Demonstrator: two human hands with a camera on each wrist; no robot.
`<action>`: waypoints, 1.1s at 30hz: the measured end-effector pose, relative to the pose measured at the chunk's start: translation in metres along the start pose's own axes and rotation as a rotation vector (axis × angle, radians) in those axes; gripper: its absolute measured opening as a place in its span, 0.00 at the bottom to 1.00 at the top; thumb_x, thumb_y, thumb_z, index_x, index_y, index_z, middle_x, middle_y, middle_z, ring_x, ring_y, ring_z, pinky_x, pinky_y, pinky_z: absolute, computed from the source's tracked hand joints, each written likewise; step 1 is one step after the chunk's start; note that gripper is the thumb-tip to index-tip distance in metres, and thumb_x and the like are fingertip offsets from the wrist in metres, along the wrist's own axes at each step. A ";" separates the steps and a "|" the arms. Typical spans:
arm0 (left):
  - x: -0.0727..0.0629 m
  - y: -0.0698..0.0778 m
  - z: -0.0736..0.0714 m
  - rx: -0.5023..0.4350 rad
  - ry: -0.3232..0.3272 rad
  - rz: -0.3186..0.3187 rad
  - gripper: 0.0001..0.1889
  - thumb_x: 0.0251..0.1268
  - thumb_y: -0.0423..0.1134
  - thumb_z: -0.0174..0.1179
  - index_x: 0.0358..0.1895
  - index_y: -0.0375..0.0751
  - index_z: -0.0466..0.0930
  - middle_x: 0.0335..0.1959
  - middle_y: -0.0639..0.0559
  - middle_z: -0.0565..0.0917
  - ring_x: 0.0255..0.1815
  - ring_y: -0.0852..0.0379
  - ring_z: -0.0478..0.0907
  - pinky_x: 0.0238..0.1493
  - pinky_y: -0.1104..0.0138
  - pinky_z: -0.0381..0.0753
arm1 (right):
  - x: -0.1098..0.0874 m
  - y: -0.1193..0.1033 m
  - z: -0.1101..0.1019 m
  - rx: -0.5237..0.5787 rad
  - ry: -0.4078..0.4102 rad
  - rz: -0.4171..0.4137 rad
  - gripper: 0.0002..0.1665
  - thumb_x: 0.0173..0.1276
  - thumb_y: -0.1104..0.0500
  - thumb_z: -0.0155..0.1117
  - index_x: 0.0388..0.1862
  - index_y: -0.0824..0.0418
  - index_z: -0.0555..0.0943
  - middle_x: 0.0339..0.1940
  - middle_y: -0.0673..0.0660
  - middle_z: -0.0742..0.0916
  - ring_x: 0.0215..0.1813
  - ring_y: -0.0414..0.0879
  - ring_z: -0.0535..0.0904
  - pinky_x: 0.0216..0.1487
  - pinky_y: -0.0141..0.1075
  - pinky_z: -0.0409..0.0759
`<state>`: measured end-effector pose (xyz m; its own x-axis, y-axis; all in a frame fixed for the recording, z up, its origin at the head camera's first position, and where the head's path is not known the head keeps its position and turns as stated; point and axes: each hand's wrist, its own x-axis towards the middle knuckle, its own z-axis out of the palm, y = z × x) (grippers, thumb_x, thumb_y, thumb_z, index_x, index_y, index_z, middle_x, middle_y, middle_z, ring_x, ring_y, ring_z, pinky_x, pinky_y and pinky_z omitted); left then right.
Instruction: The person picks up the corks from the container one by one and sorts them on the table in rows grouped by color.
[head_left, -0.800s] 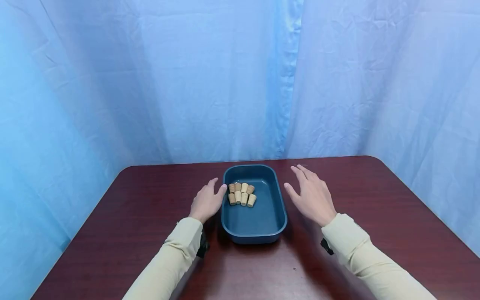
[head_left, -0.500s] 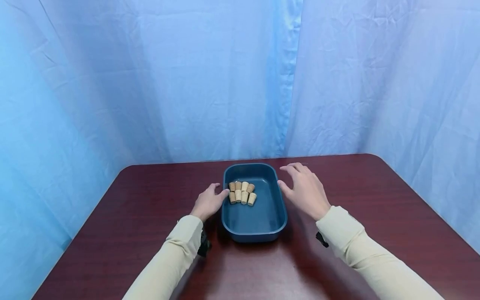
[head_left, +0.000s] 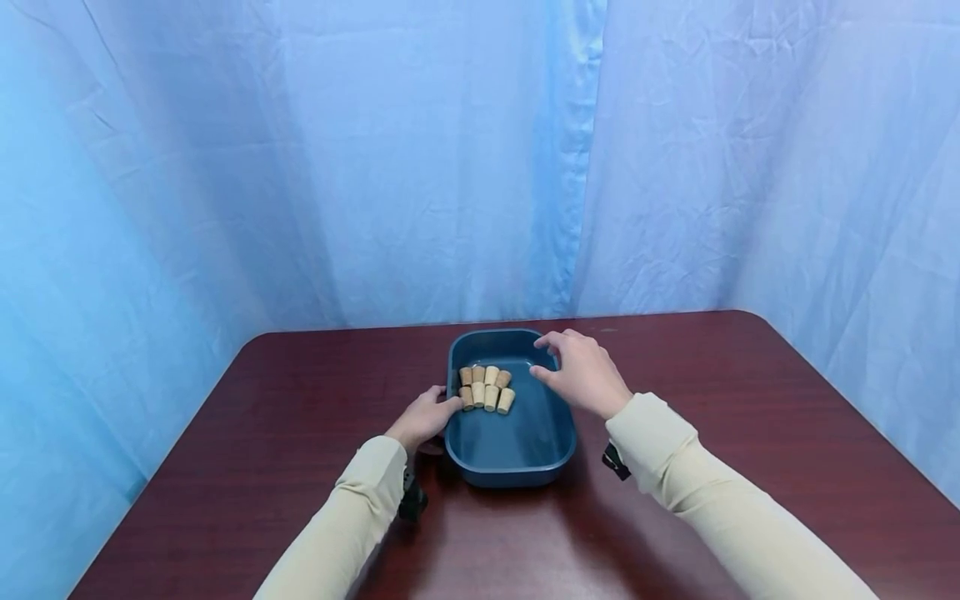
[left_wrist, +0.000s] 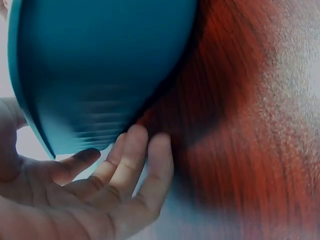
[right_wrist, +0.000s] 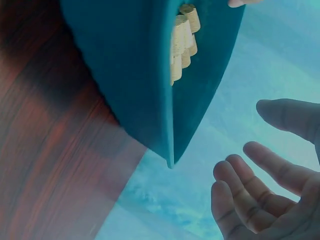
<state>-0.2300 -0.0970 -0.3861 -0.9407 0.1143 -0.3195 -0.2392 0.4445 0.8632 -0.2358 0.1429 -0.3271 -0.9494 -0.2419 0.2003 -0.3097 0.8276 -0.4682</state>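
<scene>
Left hand (head_left: 425, 417): now lower, thumb over left rim of blue tray (head_left: 512, 437), fingers beside outer wall; whether clamped, cannot tell. Right hand (head_left: 588, 375): shifted inward above right rim, fingers apart, empty; closer to cork stoppers (head_left: 491, 398), eight, inside tray, left side. Table (head_left: 322, 379): reddish wood-grain.

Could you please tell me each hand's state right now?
Left hand: at the left side of the blue tray; whether it grips cannot be told.
Right hand: open, holding nothing.
</scene>
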 end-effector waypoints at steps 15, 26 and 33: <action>0.002 -0.006 0.000 -0.105 -0.057 -0.019 0.30 0.79 0.45 0.46 0.76 0.32 0.58 0.59 0.28 0.75 0.46 0.38 0.83 0.33 0.50 0.91 | 0.015 -0.010 0.009 0.170 -0.156 0.102 0.24 0.73 0.54 0.67 0.63 0.64 0.81 0.54 0.66 0.84 0.53 0.58 0.80 0.49 0.50 0.86; 0.002 -0.003 0.003 -0.095 -0.065 -0.016 0.30 0.80 0.44 0.45 0.77 0.31 0.57 0.61 0.27 0.73 0.45 0.38 0.83 0.33 0.50 0.91 | 0.021 -0.015 0.015 0.194 -0.226 0.140 0.24 0.72 0.53 0.68 0.61 0.65 0.82 0.50 0.63 0.84 0.50 0.55 0.80 0.48 0.49 0.86; 0.002 -0.005 0.004 -0.107 -0.052 -0.024 0.30 0.80 0.46 0.45 0.77 0.32 0.58 0.62 0.28 0.73 0.46 0.38 0.83 0.33 0.50 0.91 | 0.027 -0.023 0.021 0.177 -0.304 0.213 0.27 0.73 0.52 0.67 0.64 0.66 0.80 0.64 0.67 0.80 0.59 0.60 0.78 0.58 0.54 0.82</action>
<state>-0.2295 -0.0954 -0.3929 -0.9212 0.1523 -0.3582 -0.2884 0.3509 0.8909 -0.2549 0.1065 -0.3287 -0.9572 -0.2357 -0.1681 -0.0839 0.7815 -0.6182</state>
